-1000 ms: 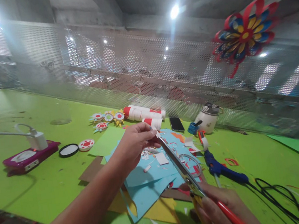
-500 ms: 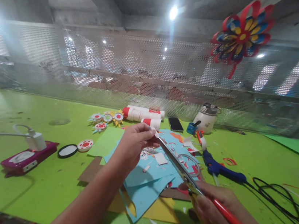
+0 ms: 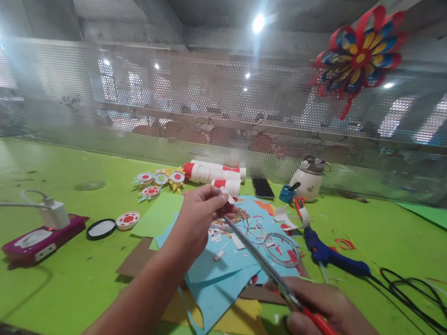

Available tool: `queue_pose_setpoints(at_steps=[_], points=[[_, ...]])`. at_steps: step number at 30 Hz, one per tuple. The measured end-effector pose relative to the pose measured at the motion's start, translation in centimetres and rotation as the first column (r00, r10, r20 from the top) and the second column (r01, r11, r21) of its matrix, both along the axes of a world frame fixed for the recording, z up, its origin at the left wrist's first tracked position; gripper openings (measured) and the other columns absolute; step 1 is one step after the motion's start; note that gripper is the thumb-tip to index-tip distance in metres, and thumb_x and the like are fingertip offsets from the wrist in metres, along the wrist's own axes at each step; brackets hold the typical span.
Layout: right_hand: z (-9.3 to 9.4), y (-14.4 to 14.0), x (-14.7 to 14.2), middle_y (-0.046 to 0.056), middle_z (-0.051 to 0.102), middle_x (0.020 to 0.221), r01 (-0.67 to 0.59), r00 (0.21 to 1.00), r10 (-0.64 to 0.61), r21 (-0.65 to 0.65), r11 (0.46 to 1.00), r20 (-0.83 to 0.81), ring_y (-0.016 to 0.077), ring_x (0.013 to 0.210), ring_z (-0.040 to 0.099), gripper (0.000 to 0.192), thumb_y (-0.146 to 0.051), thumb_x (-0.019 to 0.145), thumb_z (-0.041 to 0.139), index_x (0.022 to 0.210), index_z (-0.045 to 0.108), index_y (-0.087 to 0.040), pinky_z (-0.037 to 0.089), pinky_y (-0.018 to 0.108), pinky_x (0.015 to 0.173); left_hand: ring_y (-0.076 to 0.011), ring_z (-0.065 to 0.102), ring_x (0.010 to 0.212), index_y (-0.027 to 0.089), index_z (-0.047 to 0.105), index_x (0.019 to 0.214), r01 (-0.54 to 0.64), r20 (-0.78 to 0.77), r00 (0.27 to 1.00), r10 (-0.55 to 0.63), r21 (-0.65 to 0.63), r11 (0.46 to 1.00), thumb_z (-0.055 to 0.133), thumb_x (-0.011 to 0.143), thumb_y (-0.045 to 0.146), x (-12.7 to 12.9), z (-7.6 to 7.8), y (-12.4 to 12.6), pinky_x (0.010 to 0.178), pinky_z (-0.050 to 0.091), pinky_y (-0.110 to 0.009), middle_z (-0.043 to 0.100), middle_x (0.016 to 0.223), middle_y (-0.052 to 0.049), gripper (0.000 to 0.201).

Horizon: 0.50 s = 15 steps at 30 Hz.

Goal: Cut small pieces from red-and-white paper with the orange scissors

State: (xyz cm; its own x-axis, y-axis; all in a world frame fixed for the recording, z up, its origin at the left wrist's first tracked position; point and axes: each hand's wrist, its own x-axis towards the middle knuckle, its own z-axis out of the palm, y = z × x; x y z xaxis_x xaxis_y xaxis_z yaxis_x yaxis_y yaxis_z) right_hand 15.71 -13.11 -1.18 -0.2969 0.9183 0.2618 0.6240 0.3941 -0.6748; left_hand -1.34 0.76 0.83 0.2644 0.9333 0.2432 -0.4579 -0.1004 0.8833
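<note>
Between thumb and fingers, my left hand pinches a small piece of white paper above the middle of the table. My right hand is wrapped round the red handles of a pair of scissors. The blades look closed and point up and left, with the tips just below the pinched paper. Beneath both hands lie sheets of light blue paper, strewn with red and white scraps. A roll of clear tape rests on these sheets, right of the blades.
A blue glue gun with a black cord lies right. Behind are a phone, a white bottle and paper rolls. Left stand a purple power strip and a black-rimmed disc. A mesh screen borders the back.
The scissors have dropped down and left, away from the paper, and their blades have come together. My left hand has turned the paper slightly and stays in nearly the same place.
</note>
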Motion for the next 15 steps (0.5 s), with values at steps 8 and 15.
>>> queue_pose_setpoints(at_steps=[8, 15], points=[[-0.7, 0.1, 0.0, 0.005, 0.066, 0.072, 0.151, 0.985, -0.147, 0.033, 0.988, -0.090, 0.0181, 0.063, 0.060, 0.051, -0.056, 0.089, 0.036, 0.097, 0.070, -0.019, 0.045, 0.024, 0.058, -0.0129, 0.059, 0.059, 0.012, 0.057, 0.064, 0.018, 0.051, 0.999, -0.016, -0.030, 0.999, 0.065, 0.071, 0.019, 0.4, 0.3, -0.6, 0.067, 0.049, -0.030, 0.059, 0.061, -0.003, 0.013], [-1.2, 0.4, 0.1, -0.005, 0.038, 0.050, 0.163, 0.982, -0.163, -0.011, 0.987, -0.096, 0.0112, 0.042, 0.036, 0.053, -0.058, 0.088, 0.035, 0.100, 0.067, -0.018, 0.034, 0.021, 0.042, -0.0120, 0.058, 0.061, 0.012, 0.056, 0.066, 0.026, 0.110, 0.994, -0.019, -0.059, 0.998, 0.065, 0.072, 0.018, 1.1, 0.0, -1.2, 0.072, 0.049, -0.031, 0.058, 0.064, -0.003, 0.013]])
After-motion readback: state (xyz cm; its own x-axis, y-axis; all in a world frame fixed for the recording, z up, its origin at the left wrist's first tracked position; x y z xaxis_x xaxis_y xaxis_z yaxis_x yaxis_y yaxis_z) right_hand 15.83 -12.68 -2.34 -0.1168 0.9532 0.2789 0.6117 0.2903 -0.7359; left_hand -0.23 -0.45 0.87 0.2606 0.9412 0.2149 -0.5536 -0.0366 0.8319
